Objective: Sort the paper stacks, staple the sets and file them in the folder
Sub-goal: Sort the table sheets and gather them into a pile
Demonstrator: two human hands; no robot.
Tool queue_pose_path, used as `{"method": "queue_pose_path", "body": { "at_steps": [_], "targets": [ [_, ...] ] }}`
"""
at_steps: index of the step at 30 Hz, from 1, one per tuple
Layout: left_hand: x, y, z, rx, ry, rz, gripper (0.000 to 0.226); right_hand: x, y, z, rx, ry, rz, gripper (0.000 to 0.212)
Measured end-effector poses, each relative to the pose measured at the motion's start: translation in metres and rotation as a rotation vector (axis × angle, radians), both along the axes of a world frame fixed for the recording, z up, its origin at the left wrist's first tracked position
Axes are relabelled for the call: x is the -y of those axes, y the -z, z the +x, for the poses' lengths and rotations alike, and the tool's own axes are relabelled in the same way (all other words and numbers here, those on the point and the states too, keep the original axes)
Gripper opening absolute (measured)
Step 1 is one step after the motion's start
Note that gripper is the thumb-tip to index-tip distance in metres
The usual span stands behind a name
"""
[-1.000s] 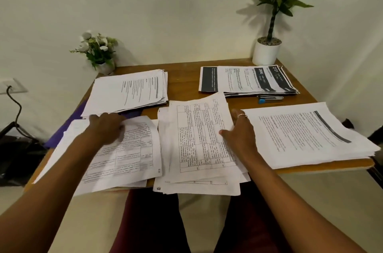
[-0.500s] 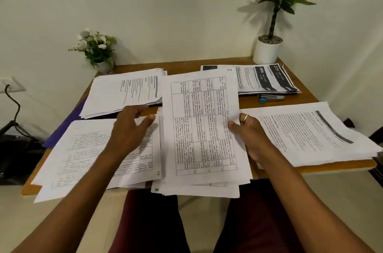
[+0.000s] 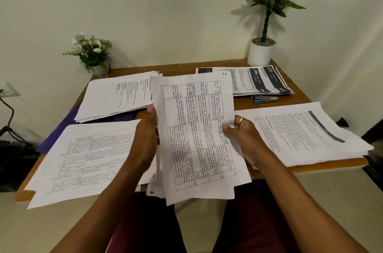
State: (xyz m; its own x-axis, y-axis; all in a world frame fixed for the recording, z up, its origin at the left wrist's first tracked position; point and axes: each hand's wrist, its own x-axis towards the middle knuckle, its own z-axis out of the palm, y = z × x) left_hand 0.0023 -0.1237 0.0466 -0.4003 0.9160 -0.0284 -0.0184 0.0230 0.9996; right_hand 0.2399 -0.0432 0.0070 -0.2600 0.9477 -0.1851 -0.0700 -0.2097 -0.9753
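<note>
- Left hand (image 3: 145,141): grips the left edge of a lifted set of table-printed sheets (image 3: 196,128). The back of the hand faces the camera and the fingers are tucked behind the paper.
- Right hand (image 3: 242,138): pinches the right edge of the same sheets, with the thumb on the printed face and the fingers behind. There is a ring (image 3: 240,120) on one finger.
- The held sheets are raised off the table and tilted toward the camera, with the grid print running sideways. The left edge shows more than one layer, but the count cannot be told.
- Middle stack (image 3: 154,191): lies under the held sheets at the near edge of the wooden table (image 3: 178,68), with its corners overhanging.
- Near-left stack (image 3: 89,159): has a table-printed top page and overhangs the near edge, just beside the left wrist.
- Far-left stack (image 3: 118,95): a text page is on top and the stack is slightly fanned.
- Far-right stack (image 3: 259,80): its pages carry dark banners and large numerals.
- Near-right stack (image 3: 300,134): thick, with a text page on top and a dark diagonal band, close to the right hand.
- Stapler (image 3: 265,99): blue and metal, it lies flat between the two right-hand stacks, just in front of the far one.
- Purple folder (image 3: 60,128): lies flat on the left side of the table, partly under both left stacks.
- Rear corners: a small flower pot (image 3: 91,51) stands on the left and a tall potted plant (image 3: 261,51) on the right.
</note>
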Motion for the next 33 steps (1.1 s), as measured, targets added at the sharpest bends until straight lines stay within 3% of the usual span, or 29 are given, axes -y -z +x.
{"method": "queue_pose_path", "body": {
  "at_steps": [6,14,19,24,26,30,33],
  "targets": [
    [0.004,0.006,-0.007,-0.244,-0.051,-0.046,0.031,0.001,-0.001,-0.002,0.041,-0.028,-0.007,0.027],
    [0.005,0.012,-0.021,-0.254,-0.079,-0.071,0.032,0.006,-0.004,-0.005,-0.007,-0.115,-0.022,0.034],
    [0.011,0.000,-0.034,-0.271,-0.117,-0.090,0.030,0.006,-0.007,-0.006,0.003,-0.051,0.063,0.008],
    [0.007,-0.044,-0.107,-0.709,-0.023,-0.300,0.016,-0.005,0.007,-0.013,0.628,0.125,0.249,0.033],
    [0.003,-0.057,-0.133,-0.901,0.080,-0.417,0.027,-0.007,0.021,-0.018,0.787,0.125,0.293,0.053],
    [-0.019,-0.046,-0.163,-1.226,0.194,-0.602,0.014,-0.005,0.032,-0.029,0.893,0.147,0.340,0.070],
    [-0.032,-0.019,-0.167,-1.358,0.247,-0.589,0.011,-0.005,0.028,-0.034,0.850,0.170,0.330,0.069]
  ]
}}
